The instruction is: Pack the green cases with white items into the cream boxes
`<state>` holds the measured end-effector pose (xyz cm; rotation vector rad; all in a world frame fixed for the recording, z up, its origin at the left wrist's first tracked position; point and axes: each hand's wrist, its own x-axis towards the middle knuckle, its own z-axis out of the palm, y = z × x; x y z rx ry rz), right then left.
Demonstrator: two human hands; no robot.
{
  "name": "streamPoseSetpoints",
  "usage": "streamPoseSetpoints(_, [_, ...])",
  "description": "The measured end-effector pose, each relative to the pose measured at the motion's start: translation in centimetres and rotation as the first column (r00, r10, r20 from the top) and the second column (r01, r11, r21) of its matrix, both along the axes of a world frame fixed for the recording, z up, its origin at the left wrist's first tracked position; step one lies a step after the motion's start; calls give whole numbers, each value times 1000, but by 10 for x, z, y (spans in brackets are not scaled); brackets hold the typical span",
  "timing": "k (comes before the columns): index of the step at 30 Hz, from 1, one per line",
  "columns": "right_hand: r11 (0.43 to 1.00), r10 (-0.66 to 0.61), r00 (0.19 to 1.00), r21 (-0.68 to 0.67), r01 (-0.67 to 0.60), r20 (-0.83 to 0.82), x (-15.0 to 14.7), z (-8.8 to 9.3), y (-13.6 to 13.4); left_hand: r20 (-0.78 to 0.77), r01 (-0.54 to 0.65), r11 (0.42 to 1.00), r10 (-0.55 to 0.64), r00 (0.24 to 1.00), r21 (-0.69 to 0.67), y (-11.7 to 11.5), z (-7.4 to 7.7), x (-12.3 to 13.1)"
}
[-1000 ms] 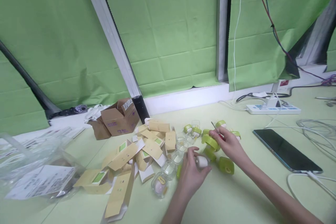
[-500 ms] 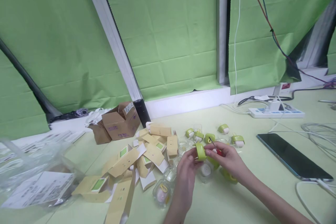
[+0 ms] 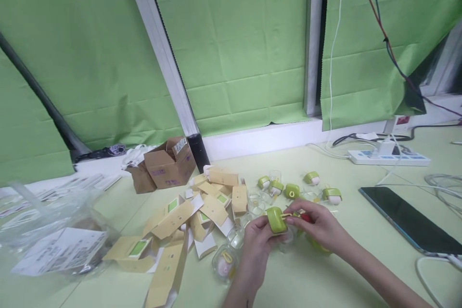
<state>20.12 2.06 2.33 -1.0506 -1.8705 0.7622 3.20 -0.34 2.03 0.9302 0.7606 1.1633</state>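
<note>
My left hand (image 3: 257, 238) is closed on a green plastic cap (image 3: 276, 220), its fingers around the left side. A yellow cord loop (image 3: 286, 215) comes out of the cap's right side, pinched between the thumb and finger of my right hand (image 3: 313, 221). A small red-handled tool (image 3: 305, 217) sits within the same right hand; its tip is hidden. Behind the hands stand several similar green caps, some with pale pink pieces, such as one green cap (image 3: 291, 191). Clear plastic cups lie around them, and one clear container (image 3: 224, 263) with a pink piece is beside my left wrist.
Opened yellow cartons (image 3: 173, 221) are piled to the left, near a brown cardboard box (image 3: 169, 166) and a clear plastic bag (image 3: 68, 240). At right lie a phone (image 3: 407, 216), a power strip (image 3: 390, 158) and white cables. Green blinds (image 3: 231, 48) hang behind the table.
The green cap has turned, and the yellow cord now shows between it and my right fingers. The red tool's thin metal shaft, earlier pointing up, no longer shows. The view has shifted slightly.
</note>
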Motion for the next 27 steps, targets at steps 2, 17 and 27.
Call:
streamPoseSetpoints(2, [999, 19, 999, 35, -20, 38, 0, -1, 0, -52, -6, 1000, 5, 999, -23, 2, -1, 0])
streamPoseSetpoints(17, [990, 143, 989, -7, -143, 33, -3, 8, -5, -167, 26, 1000, -28, 986, -14, 8, -1, -1])
streamPoseSetpoints(27, [963, -268, 963, -26, 269, 16, 36, 17, 5, -778, 39, 868, 424, 465, 496, 11, 1, -15])
